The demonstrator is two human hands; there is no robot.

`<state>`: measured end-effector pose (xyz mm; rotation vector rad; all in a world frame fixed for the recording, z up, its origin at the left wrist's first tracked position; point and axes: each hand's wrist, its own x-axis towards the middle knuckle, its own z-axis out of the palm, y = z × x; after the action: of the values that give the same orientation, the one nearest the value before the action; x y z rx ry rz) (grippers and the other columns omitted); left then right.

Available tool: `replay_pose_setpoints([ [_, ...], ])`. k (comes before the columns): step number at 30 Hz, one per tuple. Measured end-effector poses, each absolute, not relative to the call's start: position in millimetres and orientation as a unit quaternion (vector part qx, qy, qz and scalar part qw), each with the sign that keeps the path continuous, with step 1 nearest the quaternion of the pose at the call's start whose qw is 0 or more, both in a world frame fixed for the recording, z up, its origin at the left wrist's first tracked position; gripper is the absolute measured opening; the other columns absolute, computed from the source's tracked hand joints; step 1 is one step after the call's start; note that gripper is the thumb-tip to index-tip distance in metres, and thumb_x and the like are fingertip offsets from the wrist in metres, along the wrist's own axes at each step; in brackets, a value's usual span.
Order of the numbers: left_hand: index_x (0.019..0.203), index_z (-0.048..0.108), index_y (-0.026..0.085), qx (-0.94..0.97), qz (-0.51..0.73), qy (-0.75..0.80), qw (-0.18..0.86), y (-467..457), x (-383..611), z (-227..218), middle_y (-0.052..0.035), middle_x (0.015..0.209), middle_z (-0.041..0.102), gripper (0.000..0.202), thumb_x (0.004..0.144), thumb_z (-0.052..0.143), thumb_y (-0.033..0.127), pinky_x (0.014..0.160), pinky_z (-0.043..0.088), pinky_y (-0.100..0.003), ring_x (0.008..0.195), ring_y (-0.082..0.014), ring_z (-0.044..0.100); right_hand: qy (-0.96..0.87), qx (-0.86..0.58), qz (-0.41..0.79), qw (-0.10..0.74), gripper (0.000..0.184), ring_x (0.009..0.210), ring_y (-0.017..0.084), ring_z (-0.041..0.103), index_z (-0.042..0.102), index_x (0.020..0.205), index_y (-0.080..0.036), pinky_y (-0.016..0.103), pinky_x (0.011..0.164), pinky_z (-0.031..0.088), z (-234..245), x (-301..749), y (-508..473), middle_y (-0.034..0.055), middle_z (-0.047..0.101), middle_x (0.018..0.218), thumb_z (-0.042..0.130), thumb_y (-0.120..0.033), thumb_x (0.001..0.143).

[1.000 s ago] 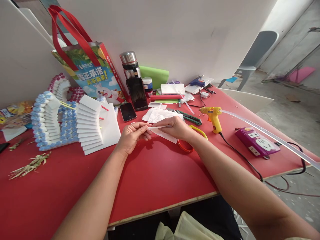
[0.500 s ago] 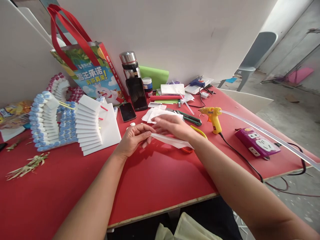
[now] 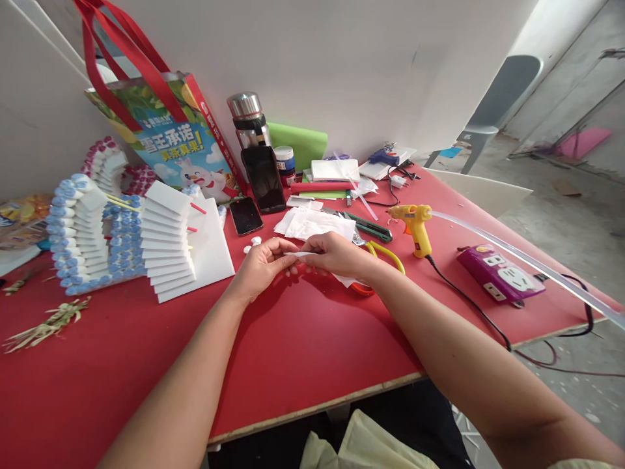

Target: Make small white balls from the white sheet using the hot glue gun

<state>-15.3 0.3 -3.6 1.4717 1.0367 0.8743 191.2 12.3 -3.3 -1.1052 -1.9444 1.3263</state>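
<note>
The left hand (image 3: pixel 263 266) and right hand (image 3: pixel 336 255) pinch what seems a white paper strip (image 3: pixel 303 254) between their fingers (image 3: pixel 282 247).

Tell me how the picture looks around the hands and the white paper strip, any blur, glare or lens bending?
Head view: soft, even daylight with no glare; the left hand, the right hand and the thin white paper strip they pinch look sharp; a faint shadow lies beneath them on the red table; the wide lens slightly bows the long clear glue stick.
</note>
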Motion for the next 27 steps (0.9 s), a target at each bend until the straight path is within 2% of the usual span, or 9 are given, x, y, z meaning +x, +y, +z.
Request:
replay_pose_setpoints([
  [5, 0.096, 0.072, 0.015, 0.63, 0.376, 0.436, 0.521, 0, -16, -3, -0.0017, 0.075, 0.07, 0.029, 0.081, 0.08, 0.038, 0.067, 0.052, -0.027, 0.069, -0.0147, 0.065, -0.722, -0.424, 0.477, 0.266, 0.027, 0.052, 0.011, 0.054, 0.066, 0.079, -0.019, 0.025, 0.049, 0.039, -4, 190, 11, 0.0023, 0.071, 0.072, 0.062, -0.043, 0.092],
  [12, 0.093, 0.071, 0.016, 0.608, 0.388, 0.441, 0.534, -3, -16, -2, -0.0008, 0.07, 0.069, 0.024, 0.085, 0.077, 0.039, 0.063, 0.05, -0.026, 0.064, -0.0128, 0.062, -0.746, -0.439, 0.417, 0.278, 0.023, 0.057, 0.01, 0.053, 0.065, 0.075, -0.017, 0.024, 0.054, 0.038, 5, 186, 5, 0.0015, 0.07, 0.073, 0.063, -0.033, 0.091],
  [18, 0.094, 0.073, 0.016, 0.626, 0.389, 0.449, 0.506, 1, -18, -8, -0.001, 0.071, 0.07, 0.025, 0.083, 0.079, 0.037, 0.067, 0.052, -0.028, 0.065, -0.0133, 0.063, -0.717, -0.432, 0.48, 0.265, 0.025, 0.053, 0.012, 0.057, 0.068, 0.081, -0.018, 0.025, 0.049, 0.04, 2, 189, 7, 0.0024, 0.073, 0.075, 0.062, -0.04, 0.091],
  [27, 0.095, 0.072, 0.016, 0.676, 0.348, 0.47, 0.448, -1, -16, -7, -0.002, 0.071, 0.069, 0.024, 0.088, 0.071, 0.039, 0.065, 0.053, -0.03, 0.064, -0.0157, 0.064, -0.699, -0.445, 0.484, 0.281, 0.015, 0.043, 0.01, 0.056, 0.066, 0.073, -0.017, 0.025, 0.048, 0.043, 3, 185, 9, 0.0002, 0.071, 0.066, 0.062, -0.024, 0.086],
])
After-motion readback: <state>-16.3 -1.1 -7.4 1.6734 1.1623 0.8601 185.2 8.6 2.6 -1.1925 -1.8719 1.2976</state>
